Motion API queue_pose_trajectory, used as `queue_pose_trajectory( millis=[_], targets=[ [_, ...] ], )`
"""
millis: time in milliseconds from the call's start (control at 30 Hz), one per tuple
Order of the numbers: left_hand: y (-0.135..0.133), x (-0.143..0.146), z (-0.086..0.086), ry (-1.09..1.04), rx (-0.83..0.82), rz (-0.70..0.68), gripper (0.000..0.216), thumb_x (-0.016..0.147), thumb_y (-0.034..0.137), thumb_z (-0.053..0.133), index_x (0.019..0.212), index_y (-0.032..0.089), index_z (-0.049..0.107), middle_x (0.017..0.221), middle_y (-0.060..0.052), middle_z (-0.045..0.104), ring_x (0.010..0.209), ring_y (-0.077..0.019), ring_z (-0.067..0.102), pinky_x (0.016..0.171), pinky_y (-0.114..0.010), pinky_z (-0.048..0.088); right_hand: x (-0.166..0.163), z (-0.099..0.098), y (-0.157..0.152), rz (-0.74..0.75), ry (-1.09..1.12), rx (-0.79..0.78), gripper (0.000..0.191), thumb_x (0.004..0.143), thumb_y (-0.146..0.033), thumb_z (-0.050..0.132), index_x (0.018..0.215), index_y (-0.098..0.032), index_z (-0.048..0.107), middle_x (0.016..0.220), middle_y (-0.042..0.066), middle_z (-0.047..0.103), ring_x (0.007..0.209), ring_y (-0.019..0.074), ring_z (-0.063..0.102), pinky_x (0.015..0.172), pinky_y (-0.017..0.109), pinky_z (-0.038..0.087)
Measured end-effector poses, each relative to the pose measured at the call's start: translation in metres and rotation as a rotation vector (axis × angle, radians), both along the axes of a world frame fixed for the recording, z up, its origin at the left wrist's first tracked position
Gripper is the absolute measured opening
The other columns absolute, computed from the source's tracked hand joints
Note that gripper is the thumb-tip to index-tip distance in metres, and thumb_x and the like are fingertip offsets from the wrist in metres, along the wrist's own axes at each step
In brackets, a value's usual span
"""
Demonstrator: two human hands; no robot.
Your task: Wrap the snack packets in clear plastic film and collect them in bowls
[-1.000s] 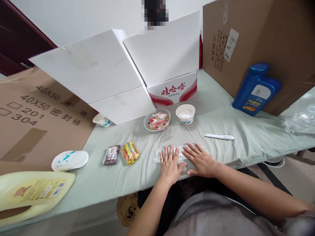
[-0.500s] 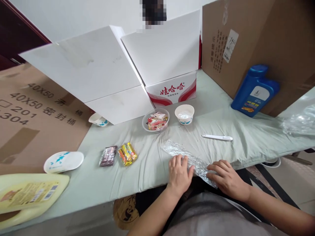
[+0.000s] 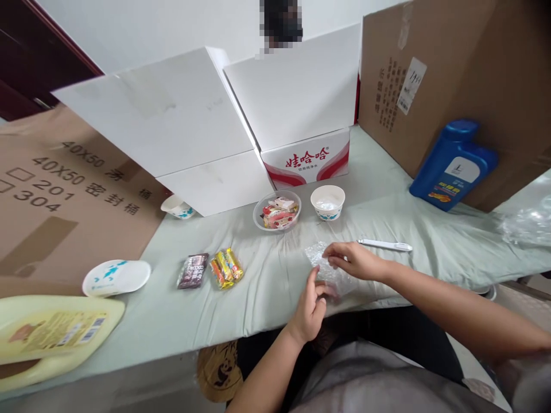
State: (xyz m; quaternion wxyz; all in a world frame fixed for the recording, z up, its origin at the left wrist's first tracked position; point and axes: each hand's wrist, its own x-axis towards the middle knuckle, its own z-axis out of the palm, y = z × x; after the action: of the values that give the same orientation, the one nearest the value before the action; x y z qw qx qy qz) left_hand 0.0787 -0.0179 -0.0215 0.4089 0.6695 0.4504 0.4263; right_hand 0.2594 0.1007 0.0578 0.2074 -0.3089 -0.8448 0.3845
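Observation:
A crumpled sheet of clear bubble wrap (image 3: 341, 281) lies at the table's near side, between my two hands. My right hand (image 3: 355, 260) reaches over it from the right, its bent fingers closed on the far edge. From the near left my left hand (image 3: 309, 310) grips the wrap's left side; its index finger points up and the other fingers are partly behind the film. Just beyond my right hand lies a white utility knife (image 3: 385, 245). A paper bowl (image 3: 328, 202) with clear plastic in it and a clear tub of wrapped sweets (image 3: 258, 221) stand farther back.
Left of my hands lie a dark snack packet (image 3: 193, 271) and a pack of yellow-wrapped sticks (image 3: 227, 268). A tipped paper cup (image 3: 116, 278) and a pale yellow jug (image 3: 55, 330) are far left. White boxes (image 3: 163, 109) stand behind; a blue bottle (image 3: 454, 164) leans by a cardboard box (image 3: 430, 86).
My right hand has moved left and farther from me, over the bubble wrap. The wrap is drawn into a shorter bunch. My left hand has turned onto its side, index finger up.

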Motion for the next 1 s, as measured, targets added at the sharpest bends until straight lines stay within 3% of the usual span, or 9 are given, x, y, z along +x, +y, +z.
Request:
queue_pose_trajectory(
  millis=[67, 133, 200, 300, 400, 667, 800, 900, 1000],
  targets=[
    [0.003, -0.001, 0.002, -0.065, -0.050, 0.006, 0.073, 0.090, 0.015, 0.038, 0.151, 0.016, -0.002, 0.104, -0.009, 0.067, 0.106, -0.0193, 0.059, 0.100, -0.043, 0.042, -0.020, -0.012, 0.019, -0.037, -0.099, 0.042, 0.019, 0.091, -0.017, 0.047, 0.101, -0.017, 0.063, 0.085, 0.003, 0.071, 0.075, 0.0142, 0.064, 0.069, 0.024, 0.046],
    [0.006, -0.001, 0.005, -0.109, -0.105, 0.023, 0.076, 0.089, 0.016, 0.041, 0.151, 0.017, -0.003, 0.111, -0.011, 0.064, 0.102, -0.0180, 0.061, 0.096, -0.041, 0.046, -0.036, -0.024, 0.031, -0.069, -0.216, 0.143, 0.019, 0.092, -0.017, 0.047, 0.101, -0.018, 0.064, 0.094, 0.004, 0.071, 0.083, 0.0148, 0.065, 0.074, 0.024, 0.044],
    [0.009, -0.002, 0.008, -0.116, -0.158, 0.044, 0.070, 0.089, 0.017, 0.043, 0.150, 0.018, 0.010, 0.115, -0.012, 0.063, 0.099, -0.0170, 0.062, 0.093, -0.038, 0.049, -0.046, -0.035, 0.036, -0.098, -0.304, 0.230, 0.022, 0.094, -0.019, 0.045, 0.104, -0.018, 0.064, 0.101, 0.005, 0.070, 0.090, 0.0158, 0.064, 0.076, 0.024, 0.043],
    [0.013, -0.003, 0.010, -0.057, -0.196, 0.056, 0.044, 0.090, 0.018, 0.046, 0.133, 0.017, 0.044, 0.113, -0.012, 0.064, 0.099, -0.0182, 0.063, 0.091, -0.036, 0.051, -0.052, -0.046, 0.038, -0.128, -0.365, 0.283, 0.024, 0.097, -0.024, 0.043, 0.105, -0.016, 0.064, 0.102, 0.008, 0.067, 0.088, 0.0174, 0.063, 0.075, 0.026, 0.041],
    [0.014, -0.002, 0.010, 0.037, -0.145, 0.062, 0.030, 0.089, 0.017, 0.048, 0.117, 0.017, 0.058, 0.112, -0.011, 0.065, 0.099, -0.0191, 0.063, 0.089, -0.035, 0.053, -0.054, -0.052, 0.038, -0.117, -0.399, 0.327, 0.025, 0.098, -0.029, 0.044, 0.104, -0.017, 0.065, 0.100, 0.008, 0.066, 0.087, 0.0179, 0.061, 0.073, 0.027, 0.040],
    [0.013, 0.001, 0.010, 0.127, -0.050, 0.080, 0.030, 0.086, 0.014, 0.050, 0.113, 0.018, 0.060, 0.109, -0.009, 0.064, 0.093, -0.0171, 0.063, 0.086, -0.034, 0.055, -0.060, -0.059, 0.043, -0.076, -0.420, 0.554, 0.027, 0.094, -0.036, 0.053, 0.109, -0.016, 0.063, 0.108, 0.012, 0.061, 0.103, 0.0259, 0.050, 0.085, 0.035, 0.037],
    [0.012, 0.003, 0.014, 0.162, -0.012, 0.095, 0.028, 0.085, 0.013, 0.050, 0.109, 0.019, 0.062, 0.107, -0.009, 0.065, 0.090, -0.0173, 0.062, 0.085, -0.036, 0.055, -0.060, -0.056, 0.043, -0.081, -0.470, 0.504, 0.022, 0.094, -0.033, 0.054, 0.101, -0.015, 0.064, 0.099, 0.011, 0.062, 0.097, 0.0238, 0.052, 0.085, 0.034, 0.037],
    [0.007, 0.003, 0.016, 0.184, 0.001, 0.101, 0.026, 0.086, 0.015, 0.052, 0.109, 0.020, 0.063, 0.108, -0.009, 0.065, 0.101, -0.0202, 0.061, 0.092, -0.040, 0.052, -0.055, -0.052, 0.045, -0.127, -0.493, 0.483, 0.020, 0.096, -0.029, 0.050, 0.098, -0.014, 0.062, 0.097, 0.010, 0.063, 0.093, 0.0215, 0.055, 0.084, 0.031, 0.038],
    [0.002, 0.001, 0.018, 0.155, -0.027, 0.164, 0.022, 0.089, 0.020, 0.050, 0.107, 0.019, 0.063, 0.119, -0.011, 0.059, 0.104, -0.0193, 0.060, 0.090, -0.038, 0.053, -0.049, -0.049, 0.047, -0.180, -0.508, 0.474, 0.021, 0.097, -0.027, 0.046, 0.101, -0.014, 0.061, 0.098, 0.010, 0.063, 0.091, 0.0206, 0.057, 0.080, 0.030, 0.039]
  ],
)
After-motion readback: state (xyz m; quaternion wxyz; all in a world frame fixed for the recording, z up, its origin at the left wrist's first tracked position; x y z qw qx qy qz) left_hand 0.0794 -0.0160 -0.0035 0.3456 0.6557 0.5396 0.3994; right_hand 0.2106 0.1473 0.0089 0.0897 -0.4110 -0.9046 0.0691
